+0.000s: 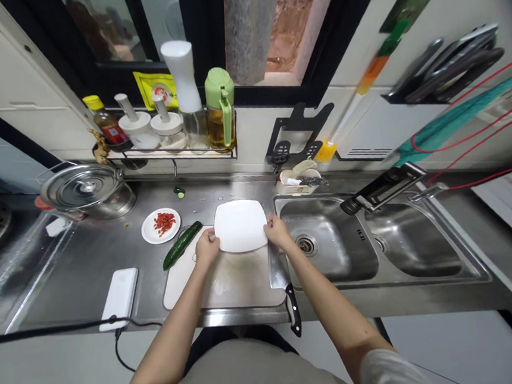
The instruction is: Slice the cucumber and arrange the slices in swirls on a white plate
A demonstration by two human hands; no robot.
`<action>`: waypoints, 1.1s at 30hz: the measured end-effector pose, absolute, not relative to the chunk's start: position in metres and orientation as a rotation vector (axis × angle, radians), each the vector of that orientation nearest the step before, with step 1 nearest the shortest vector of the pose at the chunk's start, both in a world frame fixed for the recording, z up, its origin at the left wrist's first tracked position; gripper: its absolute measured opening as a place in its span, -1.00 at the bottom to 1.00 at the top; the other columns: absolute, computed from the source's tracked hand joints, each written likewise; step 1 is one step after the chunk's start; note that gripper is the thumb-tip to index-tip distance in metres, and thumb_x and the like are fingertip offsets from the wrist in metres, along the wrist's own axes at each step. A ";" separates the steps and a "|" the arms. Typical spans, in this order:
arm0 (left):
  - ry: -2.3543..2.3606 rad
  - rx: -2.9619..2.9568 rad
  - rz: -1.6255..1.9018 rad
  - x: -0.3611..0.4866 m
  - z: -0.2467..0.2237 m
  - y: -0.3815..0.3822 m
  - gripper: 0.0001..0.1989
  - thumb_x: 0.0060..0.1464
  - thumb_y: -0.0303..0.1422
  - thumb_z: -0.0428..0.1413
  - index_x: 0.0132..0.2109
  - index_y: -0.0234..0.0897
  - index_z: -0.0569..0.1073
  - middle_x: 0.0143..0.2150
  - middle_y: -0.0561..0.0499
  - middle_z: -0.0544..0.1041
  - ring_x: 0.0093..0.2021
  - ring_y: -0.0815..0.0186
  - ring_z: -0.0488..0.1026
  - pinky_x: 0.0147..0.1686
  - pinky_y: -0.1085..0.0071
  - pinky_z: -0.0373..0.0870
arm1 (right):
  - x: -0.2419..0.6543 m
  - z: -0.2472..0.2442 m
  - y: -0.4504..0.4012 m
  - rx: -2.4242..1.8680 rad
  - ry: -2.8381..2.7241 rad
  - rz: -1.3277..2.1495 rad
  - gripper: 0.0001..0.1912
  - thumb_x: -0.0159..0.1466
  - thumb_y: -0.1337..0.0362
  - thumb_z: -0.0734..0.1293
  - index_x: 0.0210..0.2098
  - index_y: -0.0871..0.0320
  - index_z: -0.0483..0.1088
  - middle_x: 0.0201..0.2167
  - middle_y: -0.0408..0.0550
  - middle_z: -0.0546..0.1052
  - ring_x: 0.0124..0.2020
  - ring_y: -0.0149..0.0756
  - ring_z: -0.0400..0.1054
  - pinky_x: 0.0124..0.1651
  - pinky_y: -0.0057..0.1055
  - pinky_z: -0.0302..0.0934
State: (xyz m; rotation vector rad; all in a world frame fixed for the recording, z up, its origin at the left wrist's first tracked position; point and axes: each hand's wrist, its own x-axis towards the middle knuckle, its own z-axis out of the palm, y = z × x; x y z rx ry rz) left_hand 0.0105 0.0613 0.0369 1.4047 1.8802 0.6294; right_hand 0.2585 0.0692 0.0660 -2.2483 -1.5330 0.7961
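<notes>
A white, rounded-square plate (240, 225) is held level by its two sides over the far part of the cutting board (241, 286). My left hand (207, 247) grips the plate's left edge, and my right hand (277, 232) pinches its right edge. Along the board's upper left side lies a whole cucumber (182, 245). A cleaver (287, 291) with a black riveted handle rests at the board's right edge, its handle jutting past the counter front. Further left, a small white plate (147, 230) carries chopped red pieces (164, 223).
Right of the board is a double steel sink (326, 233) with a faucet (385, 188). A lidded pot (88, 192) stands at the back left. Bottles and jars line a shelf (176, 153). A white power bank (119, 298) with a cable lies left, and a cucumber end (181, 194) sits behind.
</notes>
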 end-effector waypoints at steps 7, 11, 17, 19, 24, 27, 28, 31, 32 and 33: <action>1.772 1.439 0.585 -0.016 0.023 -0.028 -0.63 -0.02 -0.42 0.03 -0.02 -0.29 0.45 -0.51 0.10 0.45 -0.44 0.32 0.41 -0.35 0.45 0.27 | 0.242 0.049 -0.029 -2.215 -1.495 0.942 -0.85 0.12 0.40 0.18 -0.31 0.14 0.30 -0.56 -0.20 0.34 -0.48 -0.35 0.21 -0.39 -0.47 -0.01; 1.772 1.440 0.547 -0.025 0.022 -0.053 -0.62 0.01 -0.42 0.01 0.01 -0.29 0.43 -0.50 0.10 0.46 -0.42 0.31 0.43 -0.33 0.45 0.28 | 0.229 0.040 -0.055 -2.253 -1.475 1.005 -0.84 0.13 0.42 0.18 -0.29 0.14 0.29 -0.53 -0.18 0.36 -0.46 -0.34 0.23 -0.38 -0.47 -0.02; 1.808 1.422 0.493 -0.032 0.019 -0.066 -0.63 0.01 -0.44 0.02 0.01 -0.28 0.42 -0.47 0.09 0.48 -0.42 0.32 0.43 -0.33 0.45 0.29 | 0.219 0.030 -0.065 -2.321 -1.514 0.985 -0.88 0.17 0.43 0.22 -0.29 0.15 0.28 -0.49 -0.16 0.38 -0.43 -0.36 0.22 -0.36 -0.49 -0.06; 1.818 1.426 0.484 -0.033 0.017 -0.065 -0.64 0.02 -0.44 0.01 0.00 -0.28 0.42 -0.45 0.08 0.48 -0.39 0.32 0.44 -0.32 0.45 0.30 | 0.217 0.028 -0.065 -2.337 -1.526 0.986 -0.88 0.17 0.44 0.22 -0.28 0.16 0.28 -0.49 -0.16 0.38 -0.43 -0.36 0.21 -0.36 -0.48 -0.07; 1.814 1.430 0.486 -0.033 0.017 -0.065 -0.66 0.02 -0.44 0.02 -0.02 -0.26 0.42 -0.43 0.08 0.47 -0.39 0.33 0.43 -0.35 0.47 0.30 | 0.213 0.029 -0.064 -2.366 -1.565 0.962 -0.86 0.18 0.44 0.23 -0.25 0.17 0.30 -0.47 -0.14 0.40 -0.42 -0.36 0.21 -0.35 -0.48 -0.07; 1.810 1.434 0.500 -0.033 0.017 -0.065 -0.66 0.02 -0.44 0.01 -0.02 -0.27 0.42 -0.44 0.07 0.47 -0.39 0.33 0.43 -0.35 0.47 0.29 | 0.213 0.032 -0.063 -2.377 -1.577 0.952 -0.85 0.19 0.43 0.23 -0.22 0.18 0.31 -0.46 -0.12 0.41 -0.41 -0.36 0.23 -0.35 -0.48 -0.06; 1.805 1.436 0.505 -0.034 0.017 -0.066 -0.66 0.02 -0.44 0.01 -0.02 -0.27 0.42 -0.43 0.07 0.48 -0.39 0.33 0.43 -0.35 0.46 0.29 | 0.212 0.032 -0.063 -2.377 -1.583 0.953 -0.85 0.19 0.43 0.23 -0.22 0.18 0.31 -0.45 -0.12 0.42 -0.40 -0.35 0.24 -0.35 -0.48 -0.06; 1.802 1.440 0.510 -0.034 0.017 -0.066 -0.65 0.01 -0.44 0.01 -0.01 -0.27 0.41 -0.43 0.07 0.49 -0.39 0.32 0.44 -0.33 0.45 0.30 | 0.212 0.032 -0.062 -2.381 -1.610 0.946 -0.85 0.20 0.43 0.23 -0.22 0.19 0.31 -0.44 -0.10 0.43 -0.39 -0.35 0.26 -0.35 -0.48 -0.05; 1.806 1.440 0.508 -0.034 0.017 -0.066 -0.65 0.01 -0.45 0.01 -0.01 -0.28 0.41 -0.43 0.07 0.49 -0.39 0.32 0.44 -0.32 0.45 0.30 | 0.213 0.032 -0.062 -2.385 -1.617 0.942 -0.85 0.20 0.43 0.23 -0.22 0.19 0.31 -0.44 -0.10 0.43 -0.39 -0.34 0.26 -0.34 -0.48 -0.05; 1.811 1.440 0.504 -0.033 0.017 -0.065 -0.65 0.01 -0.45 0.01 -0.01 -0.27 0.42 -0.44 0.07 0.49 -0.39 0.32 0.44 -0.32 0.44 0.30 | 0.213 0.032 -0.062 -2.390 -1.623 0.940 -0.85 0.20 0.43 0.22 -0.22 0.19 0.31 -0.43 -0.10 0.44 -0.38 -0.34 0.27 -0.34 -0.48 -0.04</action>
